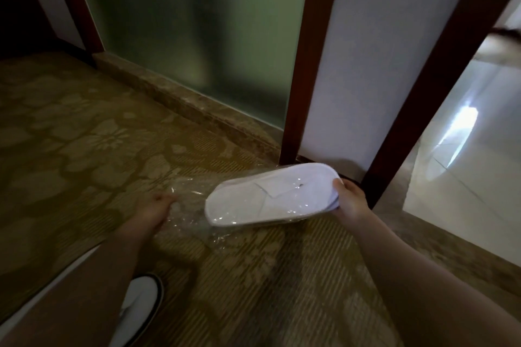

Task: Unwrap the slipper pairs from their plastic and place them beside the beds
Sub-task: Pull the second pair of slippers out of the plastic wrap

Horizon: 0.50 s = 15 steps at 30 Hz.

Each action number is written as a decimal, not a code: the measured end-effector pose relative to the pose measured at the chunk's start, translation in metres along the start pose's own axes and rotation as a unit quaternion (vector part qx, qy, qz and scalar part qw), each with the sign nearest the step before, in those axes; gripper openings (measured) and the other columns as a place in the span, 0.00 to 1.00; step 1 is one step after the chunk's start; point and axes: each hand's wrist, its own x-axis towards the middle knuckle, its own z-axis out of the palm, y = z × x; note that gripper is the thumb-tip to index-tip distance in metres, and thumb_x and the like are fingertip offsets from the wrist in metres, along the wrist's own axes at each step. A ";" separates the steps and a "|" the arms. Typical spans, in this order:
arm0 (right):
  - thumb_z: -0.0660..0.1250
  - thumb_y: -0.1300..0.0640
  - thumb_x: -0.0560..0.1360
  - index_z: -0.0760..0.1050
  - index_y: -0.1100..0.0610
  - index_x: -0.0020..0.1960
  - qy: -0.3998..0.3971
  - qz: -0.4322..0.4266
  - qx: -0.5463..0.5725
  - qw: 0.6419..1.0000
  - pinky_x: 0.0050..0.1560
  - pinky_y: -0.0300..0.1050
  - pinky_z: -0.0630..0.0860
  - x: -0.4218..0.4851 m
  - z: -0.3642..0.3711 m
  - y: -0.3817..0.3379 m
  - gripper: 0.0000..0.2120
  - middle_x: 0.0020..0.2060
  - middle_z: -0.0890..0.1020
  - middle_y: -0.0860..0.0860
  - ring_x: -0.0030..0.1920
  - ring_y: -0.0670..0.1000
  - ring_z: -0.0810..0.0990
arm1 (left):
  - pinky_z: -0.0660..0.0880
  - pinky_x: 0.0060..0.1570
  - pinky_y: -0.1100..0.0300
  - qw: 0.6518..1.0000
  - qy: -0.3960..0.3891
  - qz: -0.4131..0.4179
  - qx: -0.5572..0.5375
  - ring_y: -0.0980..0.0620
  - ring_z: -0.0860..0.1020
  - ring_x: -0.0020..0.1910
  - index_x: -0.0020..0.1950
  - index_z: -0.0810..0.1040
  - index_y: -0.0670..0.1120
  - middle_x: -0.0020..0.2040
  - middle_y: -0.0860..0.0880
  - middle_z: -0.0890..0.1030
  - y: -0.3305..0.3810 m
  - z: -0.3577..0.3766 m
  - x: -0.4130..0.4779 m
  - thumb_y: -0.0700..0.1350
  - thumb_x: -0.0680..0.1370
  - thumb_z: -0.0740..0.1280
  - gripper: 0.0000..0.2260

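A flat white slipper pair is held level above the patterned carpet, still partly inside a clear plastic wrapper. My right hand grips the right end of the pair. My left hand pinches the loose left end of the plastic, which stretches away from the slippers. The wrapper's far edge is hard to make out against the carpet.
Olive floral carpet covers the floor. A frosted glass panel and dark red wooden door frames stand ahead, with a marble threshold. A tiled bathroom floor opens at right. A white slipper on a foot shows below.
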 end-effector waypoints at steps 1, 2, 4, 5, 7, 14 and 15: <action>0.62 0.58 0.77 0.74 0.63 0.60 0.019 -0.015 -0.002 1.000 0.52 0.55 0.77 0.000 -0.001 -0.002 0.13 0.52 0.78 0.61 0.50 0.60 0.79 | 0.73 0.36 0.56 0.999 0.036 0.022 0.017 0.40 0.77 0.35 0.52 0.79 0.36 0.36 0.39 0.78 -0.002 -0.003 0.001 0.41 0.76 0.65 0.10; 0.62 0.57 0.77 0.74 0.62 0.60 0.034 -0.027 -0.005 0.999 0.55 0.55 0.76 0.001 -0.001 -0.004 0.14 0.53 0.79 0.60 0.53 0.61 0.78 | 0.74 0.42 0.51 0.997 0.060 0.033 0.032 0.34 0.78 0.43 0.54 0.78 0.35 0.42 0.34 0.80 -0.004 -0.007 0.001 0.42 0.76 0.65 0.12; 0.63 0.55 0.77 0.75 0.58 0.59 0.060 -0.043 -0.004 0.997 0.59 0.57 0.75 0.002 0.000 -0.008 0.13 0.54 0.79 0.60 0.54 0.60 0.78 | 0.76 0.49 0.47 0.994 0.087 0.049 0.051 0.32 0.78 0.50 0.55 0.78 0.35 0.48 0.30 0.80 -0.008 -0.015 0.001 0.41 0.77 0.64 0.12; 0.63 0.55 0.76 0.76 0.57 0.58 0.076 -0.048 0.001 0.996 0.60 0.57 0.75 0.001 0.001 -0.009 0.13 0.54 0.80 0.59 0.53 0.58 0.78 | 0.77 0.44 0.51 0.993 0.091 0.058 0.056 0.36 0.80 0.44 0.54 0.78 0.34 0.42 0.31 0.79 -0.011 -0.018 0.001 0.41 0.77 0.63 0.12; 0.62 0.55 0.77 0.76 0.58 0.59 0.118 -0.049 0.015 0.992 0.60 0.54 0.74 -0.001 0.000 -0.011 0.13 0.54 0.80 0.59 0.53 0.58 0.77 | 0.72 0.31 0.62 0.990 0.106 0.071 0.063 0.46 0.76 0.28 0.50 0.77 0.31 0.31 0.39 0.74 -0.013 -0.022 0.002 0.40 0.77 0.63 0.12; 0.59 0.53 0.78 0.72 0.60 0.62 0.234 -0.017 0.075 0.969 0.52 0.44 0.68 0.001 -0.009 -0.012 0.16 0.60 0.78 0.60 0.59 0.59 0.76 | 0.71 0.45 0.50 0.983 0.163 0.072 0.045 0.30 0.78 0.51 0.54 0.77 0.30 0.51 0.27 0.79 -0.011 -0.021 0.005 0.40 0.77 0.63 0.13; 0.58 0.53 0.78 0.72 0.59 0.62 0.241 -0.014 0.083 0.967 0.51 0.44 0.68 0.000 -0.010 -0.013 0.16 0.60 0.78 0.60 0.58 0.59 0.76 | 0.71 0.45 0.50 0.982 0.172 0.072 0.038 0.33 0.78 0.48 0.53 0.77 0.30 0.49 0.28 0.79 -0.011 -0.022 0.005 0.40 0.77 0.63 0.13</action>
